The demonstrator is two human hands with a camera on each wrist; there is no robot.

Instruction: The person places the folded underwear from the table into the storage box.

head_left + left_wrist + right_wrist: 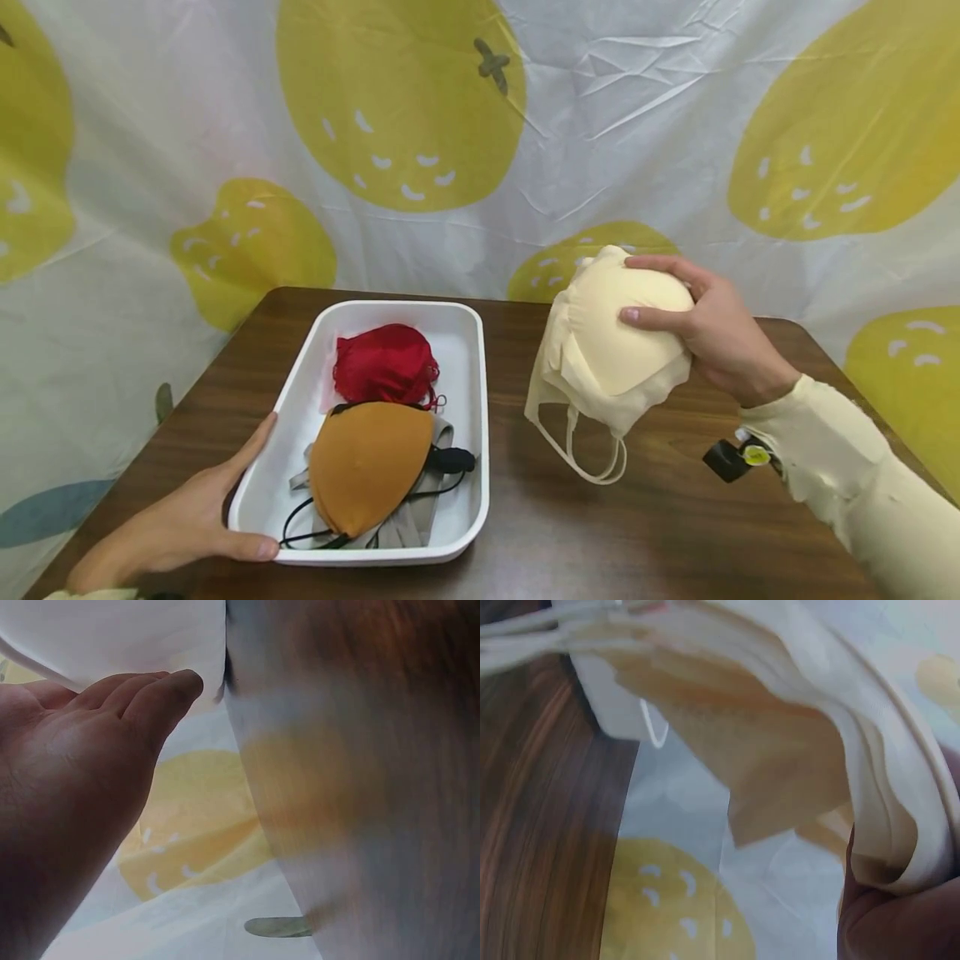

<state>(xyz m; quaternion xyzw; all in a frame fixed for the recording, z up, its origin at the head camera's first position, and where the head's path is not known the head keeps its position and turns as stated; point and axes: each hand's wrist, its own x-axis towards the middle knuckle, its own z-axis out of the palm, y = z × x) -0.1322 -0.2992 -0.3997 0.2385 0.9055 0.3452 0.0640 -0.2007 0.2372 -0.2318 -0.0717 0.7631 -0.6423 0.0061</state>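
My right hand grips a cream padded bra by its cup, thumb in front, holding it above the table right of the white tray. Its thin straps dangle below, and the right wrist view shows the bra's edges and folds close up. At the tray's left side, my left hand touches the outer wall, thumb at the front corner and fingers along the side. In the left wrist view its fingers lie against the tray's wall. Inside the tray are a red bra and an orange bra with black straps.
Grey straps or fabric lie under the orange bra in the tray. A dark wood table carries the tray. Behind it hangs a white curtain with yellow fruit prints. A black band with a yellow tag is at the right wrist.
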